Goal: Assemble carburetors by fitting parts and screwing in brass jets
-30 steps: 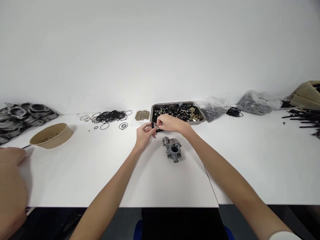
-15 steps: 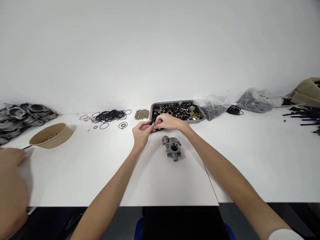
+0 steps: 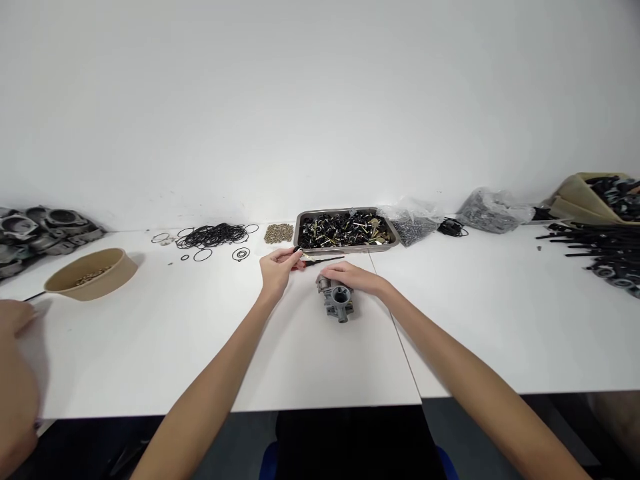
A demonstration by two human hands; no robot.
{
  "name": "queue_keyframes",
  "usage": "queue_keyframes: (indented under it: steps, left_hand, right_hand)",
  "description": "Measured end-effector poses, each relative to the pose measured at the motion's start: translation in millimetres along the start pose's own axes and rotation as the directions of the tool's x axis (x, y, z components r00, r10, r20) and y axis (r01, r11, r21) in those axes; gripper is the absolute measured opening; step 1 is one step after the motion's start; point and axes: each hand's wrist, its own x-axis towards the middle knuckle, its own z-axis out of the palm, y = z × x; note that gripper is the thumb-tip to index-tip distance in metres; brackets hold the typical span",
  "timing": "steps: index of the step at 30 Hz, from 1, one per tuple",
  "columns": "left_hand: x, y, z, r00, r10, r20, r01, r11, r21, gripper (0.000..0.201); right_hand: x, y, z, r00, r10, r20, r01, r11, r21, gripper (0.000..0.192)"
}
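A grey cast-metal carburetor body (image 3: pixel 337 301) lies on the white table (image 3: pixel 150 347) in front of me. My right hand (image 3: pixel 350 277) rests on its top, fingers curled over it. My left hand (image 3: pixel 277 267) is a little to the left and farther back, pinching a small black and brass part (image 3: pixel 302 254) between thumb and fingers. A thin black rod (image 3: pixel 327 259) lies on the table between my hands and the metal tray (image 3: pixel 299 230) of small black and brass parts.
Black O-rings (image 3: pixel 213 235) and a heap of small brass pieces (image 3: pixel 279 232) lie at the back left. A brown paper bowl (image 3: pixel 90 272) and grey castings (image 3: pixel 40 230) are far left. Plastic bags (image 3: pixel 410 223) and black parts (image 3: pixel 600 247) lie right. Another person's hand (image 3: pixel 15 373) is at the left edge.
My right hand let go of the small part and dropped onto the carburetor body. My left hand keeps the part. The view shifted slightly to the right.
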Motion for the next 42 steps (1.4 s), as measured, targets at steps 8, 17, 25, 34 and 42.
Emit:
queue_keyframes:
  steps: [8,17,25,34,42]
  left_hand:
    - [-1,-3,-1.6,0.998,0.016,0.065,-0.018,1.000,0.021,0.037]
    - [-1,-10,-2.5,0.985,0.000,0.175,-0.007,0.999,0.040,0.032]
    - [-6,-8,2.2,0.981,-0.009,0.192,-0.004,0.998,0.069,0.032]
    - [-9,-4,5.4,0.990,-0.005,0.139,-0.012,0.993,0.119,0.031]
    - [-10,-3,7.0,0.990,-0.017,0.137,0.000,0.992,0.124,0.032]
  right_hand:
    - [-3,19,15,0.983,0.002,-0.182,0.046,0.965,0.258,0.036]
    - [10,32,24,0.762,0.063,-0.644,0.191,0.929,0.317,0.031]
    - [12,35,29,0.662,0.048,-0.748,0.200,0.950,0.239,0.029]
    - [13,35,29,0.663,0.046,-0.748,0.185,0.957,0.223,0.028]
    - [14,34,30,0.660,0.055,-0.749,0.172,0.960,0.222,0.029]
